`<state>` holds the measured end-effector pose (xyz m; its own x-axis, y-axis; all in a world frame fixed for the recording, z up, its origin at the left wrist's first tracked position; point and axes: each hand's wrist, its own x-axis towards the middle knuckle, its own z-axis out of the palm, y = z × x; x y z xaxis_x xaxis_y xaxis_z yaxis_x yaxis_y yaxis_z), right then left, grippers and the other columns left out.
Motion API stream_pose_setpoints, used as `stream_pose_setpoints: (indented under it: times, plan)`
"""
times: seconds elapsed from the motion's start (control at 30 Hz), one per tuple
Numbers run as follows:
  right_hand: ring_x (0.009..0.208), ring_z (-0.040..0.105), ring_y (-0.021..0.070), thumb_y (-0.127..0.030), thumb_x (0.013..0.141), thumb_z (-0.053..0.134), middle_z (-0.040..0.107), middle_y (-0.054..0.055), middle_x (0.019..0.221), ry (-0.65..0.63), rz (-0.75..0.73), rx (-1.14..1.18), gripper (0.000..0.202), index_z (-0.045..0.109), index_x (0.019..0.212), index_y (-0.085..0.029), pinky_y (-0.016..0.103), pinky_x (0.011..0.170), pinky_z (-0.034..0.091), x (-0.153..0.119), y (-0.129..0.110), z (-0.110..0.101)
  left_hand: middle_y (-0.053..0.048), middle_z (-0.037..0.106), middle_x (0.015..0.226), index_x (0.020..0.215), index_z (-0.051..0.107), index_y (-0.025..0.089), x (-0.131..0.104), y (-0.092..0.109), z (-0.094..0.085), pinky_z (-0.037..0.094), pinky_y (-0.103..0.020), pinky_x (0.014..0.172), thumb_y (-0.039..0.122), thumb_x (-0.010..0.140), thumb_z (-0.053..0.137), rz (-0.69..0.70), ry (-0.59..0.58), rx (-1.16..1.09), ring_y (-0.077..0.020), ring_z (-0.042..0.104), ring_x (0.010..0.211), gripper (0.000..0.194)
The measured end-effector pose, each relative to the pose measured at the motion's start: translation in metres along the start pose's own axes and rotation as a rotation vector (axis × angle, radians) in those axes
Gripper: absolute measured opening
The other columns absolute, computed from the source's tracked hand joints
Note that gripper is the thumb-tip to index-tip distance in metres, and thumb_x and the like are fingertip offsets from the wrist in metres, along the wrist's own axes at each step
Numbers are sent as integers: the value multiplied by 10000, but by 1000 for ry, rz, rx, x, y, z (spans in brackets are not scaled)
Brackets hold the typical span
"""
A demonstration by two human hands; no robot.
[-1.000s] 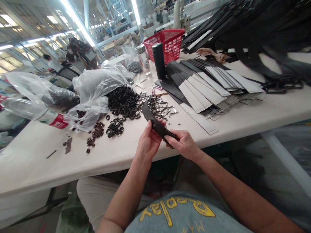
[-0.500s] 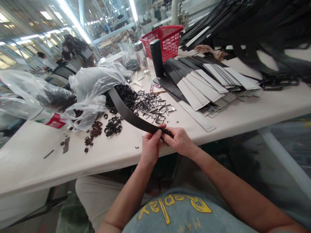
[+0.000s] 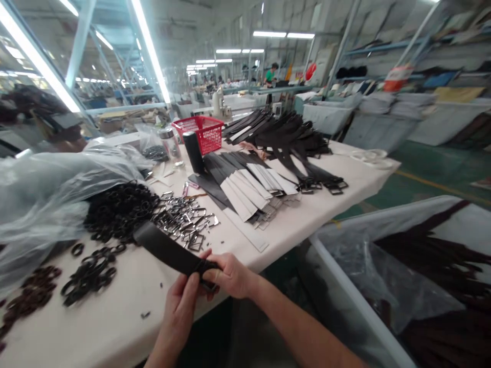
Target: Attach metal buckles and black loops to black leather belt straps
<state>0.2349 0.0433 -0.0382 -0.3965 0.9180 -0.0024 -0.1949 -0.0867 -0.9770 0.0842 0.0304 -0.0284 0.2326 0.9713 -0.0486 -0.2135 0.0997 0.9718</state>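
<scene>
A black belt strap (image 3: 164, 251) runs up and to the left from both hands, over the table's near edge. My left hand (image 3: 182, 301) pinches it with the thumb on top. Against it, my right hand (image 3: 230, 276) is closed around the strap's near end, where a dark buckle partly shows; the fingers cover most of it. Just beyond the hands lies a pile of metal buckles (image 3: 187, 220). Black keeper loops (image 3: 118, 209) form a heap to the left, with a smaller group of black loops (image 3: 89, 273) nearer me.
Brown loops (image 3: 28, 301) and plastic bags (image 3: 69, 179) lie at left. Strips with white faces (image 3: 240, 191) fan out past the buckles, near a black cylinder (image 3: 194, 152), a glass bottle (image 3: 172, 148) and a red basket (image 3: 199, 134). A bin (image 3: 356, 317) stands at lower right.
My view has turned up and to the right, bringing the bin and more of the hall into sight. Both hands still hold the strap near the table edge.
</scene>
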Motion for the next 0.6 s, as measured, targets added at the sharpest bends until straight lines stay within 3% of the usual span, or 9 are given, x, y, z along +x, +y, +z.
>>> stream_pose_setpoints:
  times: [0.13,0.2,0.3,0.37,0.47,0.6]
  plan:
    - [553,608,132,-781,737,641,615,9,696,10,-17,-38,671,572,958,-151,247,522,514,-3,1,0,-44,732,746,1204,712,173,13,0,-14,568,-293,606,575,838,630,44,-103,337,-182,623,567,549]
    - [560,603,127,-756,761,643,614,8,700,36,-73,-112,631,588,930,-151,236,527,500,-8,-6,-5,-57,763,871,1152,737,202,19,0,-24,604,-314,686,573,803,667,102,-141,441,-230,696,699,515]
    - [557,606,124,-702,828,611,643,23,703,145,-145,-266,547,592,861,-156,233,533,483,-22,-35,-28,-64,725,1192,1202,700,248,21,2,-40,596,-345,892,542,791,693,190,-56,489,-284,705,1029,505]
    - [559,619,138,-709,854,554,661,38,695,278,-171,-405,549,588,848,-161,250,541,496,-33,-64,-57,-59,669,1310,1222,676,262,18,4,-50,564,-371,982,552,811,667,188,55,509,-290,664,1145,503]
    - [579,635,163,-739,844,503,668,38,686,496,-163,-655,566,572,857,-178,286,576,533,-47,-110,-117,-43,681,1293,1166,693,276,13,5,-64,488,-435,1088,593,819,632,127,188,553,-302,633,1205,474]
    - [624,660,193,-670,880,489,683,47,722,665,-71,-829,494,577,909,-184,305,585,546,-57,-154,-200,-34,717,1231,1132,710,293,17,-7,-81,408,-479,1144,593,825,622,160,192,589,-307,617,1233,438]
